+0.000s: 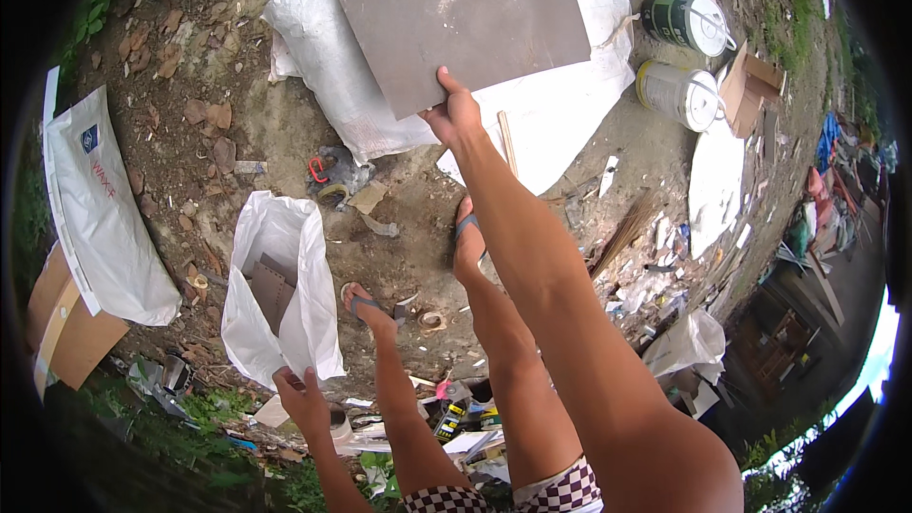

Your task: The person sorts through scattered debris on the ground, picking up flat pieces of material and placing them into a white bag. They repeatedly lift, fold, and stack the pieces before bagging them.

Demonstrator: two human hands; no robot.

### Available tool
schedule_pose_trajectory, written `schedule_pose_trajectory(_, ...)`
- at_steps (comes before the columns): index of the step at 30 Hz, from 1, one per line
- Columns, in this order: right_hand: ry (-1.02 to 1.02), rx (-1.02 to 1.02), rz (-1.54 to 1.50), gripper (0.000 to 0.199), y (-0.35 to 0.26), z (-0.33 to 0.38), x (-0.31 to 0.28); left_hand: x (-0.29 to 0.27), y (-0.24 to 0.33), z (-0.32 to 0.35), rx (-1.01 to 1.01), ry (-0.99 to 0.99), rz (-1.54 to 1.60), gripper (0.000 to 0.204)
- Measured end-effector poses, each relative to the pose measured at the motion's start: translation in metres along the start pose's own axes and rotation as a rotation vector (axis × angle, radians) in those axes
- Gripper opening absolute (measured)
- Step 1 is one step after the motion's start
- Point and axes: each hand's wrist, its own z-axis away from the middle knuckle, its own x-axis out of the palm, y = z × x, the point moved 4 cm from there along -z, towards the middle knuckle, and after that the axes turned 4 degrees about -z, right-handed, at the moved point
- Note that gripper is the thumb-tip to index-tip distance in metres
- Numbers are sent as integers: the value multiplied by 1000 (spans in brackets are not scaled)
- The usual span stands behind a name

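My right hand [454, 116] grips the near lower edge of a grey-brown flat sheet [465, 28], thumb on top and fingers underneath. The sheet is above a white woven sack [318, 57] spread on the ground. Down at the left, my left hand [306, 408] is closed on the near rim of an open white sack [252, 337]. Inside that sack stand pieces of grey-brown board [272, 293]; its bottom is hidden.
Two paint buckets [686, 24] with white lids lie at the far right by torn cardboard [755, 85]. A filled white sack [123, 218] lies at the left. Around my sandalled feet are a red-handled tool [318, 169], a tape roll [432, 321], a twig bundle [625, 228] and scraps.
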Motion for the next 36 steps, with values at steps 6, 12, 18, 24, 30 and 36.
schedule_pose_trajectory(6,-41,9,158,51,-50,158,-49,-16,107,-14,32,-177,355,81)
schedule_pose_trajectory(12,58,-34,303,61,-37,271,-98,58,229,-9,29,-798,1176,99)
schedule_pose_trajectory(18,76,-52,238,63,0,304,-107,80,253,32,170,-998,1410,80)
schedule_pose_trajectory(24,265,251,465,73,29,339,-113,75,242,25,318,-479,836,34)
schedule_pose_trajectory(30,6,-134,481,112,-100,407,-84,-13,294,108,905,-409,471,42)
schedule_pose_trajectory(36,73,-242,464,59,-122,461,-25,22,326,218,1191,-238,261,57)
